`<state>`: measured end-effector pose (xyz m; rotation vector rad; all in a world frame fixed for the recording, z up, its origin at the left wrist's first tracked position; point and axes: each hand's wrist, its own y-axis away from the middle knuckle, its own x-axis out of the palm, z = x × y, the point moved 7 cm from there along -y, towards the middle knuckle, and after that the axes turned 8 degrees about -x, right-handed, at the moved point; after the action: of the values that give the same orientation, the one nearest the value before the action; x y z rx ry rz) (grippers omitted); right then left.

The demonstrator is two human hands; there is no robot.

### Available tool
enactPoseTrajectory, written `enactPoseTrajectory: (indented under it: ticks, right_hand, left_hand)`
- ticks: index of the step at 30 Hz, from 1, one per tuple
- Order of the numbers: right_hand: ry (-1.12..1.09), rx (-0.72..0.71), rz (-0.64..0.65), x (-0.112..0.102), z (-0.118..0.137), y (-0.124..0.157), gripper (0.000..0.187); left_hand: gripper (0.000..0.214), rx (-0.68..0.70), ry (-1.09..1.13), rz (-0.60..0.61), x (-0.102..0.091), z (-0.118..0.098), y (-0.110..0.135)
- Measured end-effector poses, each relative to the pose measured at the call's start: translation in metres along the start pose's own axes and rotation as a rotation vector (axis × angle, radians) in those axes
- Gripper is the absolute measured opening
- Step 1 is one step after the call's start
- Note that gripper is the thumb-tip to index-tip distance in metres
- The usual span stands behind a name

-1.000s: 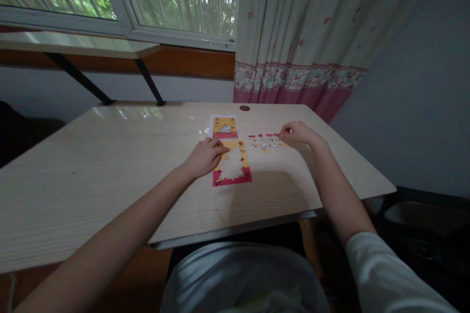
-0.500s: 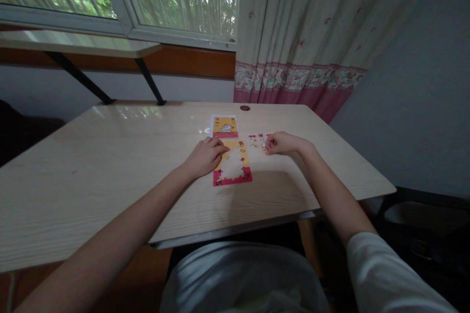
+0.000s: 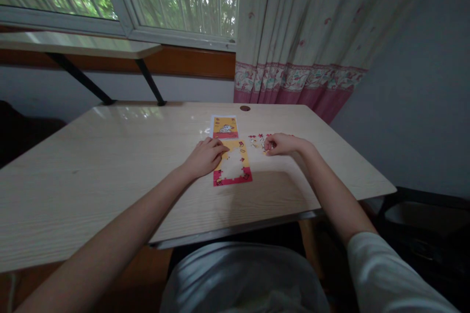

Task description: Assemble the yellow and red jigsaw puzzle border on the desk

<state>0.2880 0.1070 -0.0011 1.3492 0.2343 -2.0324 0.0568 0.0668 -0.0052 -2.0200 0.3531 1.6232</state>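
Note:
A jigsaw puzzle [image 3: 248,170] with a yellow and red border lies on the table, its middle largely unfilled and pale. My left hand [image 3: 206,157] rests across its upper left edge, fingers stretched out and lying flat. To the right of the puzzle, loose puzzle pieces [image 3: 254,141] in red, white and yellow are spread in a small group. My right hand [image 3: 282,144] is over these pieces, fingers curled toward the thumb; what is between the fingertips is too small and shaded to make out. The hand covers part of the group.
Just behind the puzzle lies a picture card [image 3: 225,128] showing a white animal on yellow and red. A round cable hole [image 3: 245,108] sits near the table's [image 3: 110,171] back edge. A raised shelf [image 3: 84,44] stands at back left; a curtain [image 3: 293,58] hangs behind.
My right hand's fingers have shifted very slightly over the loose pieces. My left hand and the puzzle stay where they were.

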Motion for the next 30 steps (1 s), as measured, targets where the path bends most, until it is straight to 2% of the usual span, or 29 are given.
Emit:
enactPoseTrajectory:
  ticks: [9,13,18,22,25,30]
  right_hand:
    - [-0.061,0.020,0.015,0.001,-0.008,0.000,0.022]
    - [-0.110,0.021,-0.033,-0.008,-0.017,0.005,0.023]
    - [-0.054,0.147,-0.186,-0.036,-0.051,0.027,0.019]
    - [0.005,0.279,-0.220,-0.049,-0.084,0.046,0.014]
    - [-0.010,0.304,-0.211,-0.049,-0.097,0.050,0.016]
    - [-0.071,0.271,-0.158,-0.038,-0.094,0.043,0.027]
  left_hand:
    - [0.038,-0.005,0.016,0.010,-0.002,-0.001,0.000]
    - [0.038,-0.002,0.013,0.001,-0.002,-0.001,0.000]
    - [0.038,0.007,0.011,0.002,-0.002,-0.002,0.000]
    - [0.038,0.000,0.001,0.011,-0.002,-0.002,0.000]
    - [0.038,0.002,-0.003,0.002,-0.002,-0.002,0.000]
    - [0.039,0.006,-0.014,-0.003,-0.001,0.000,0.000]
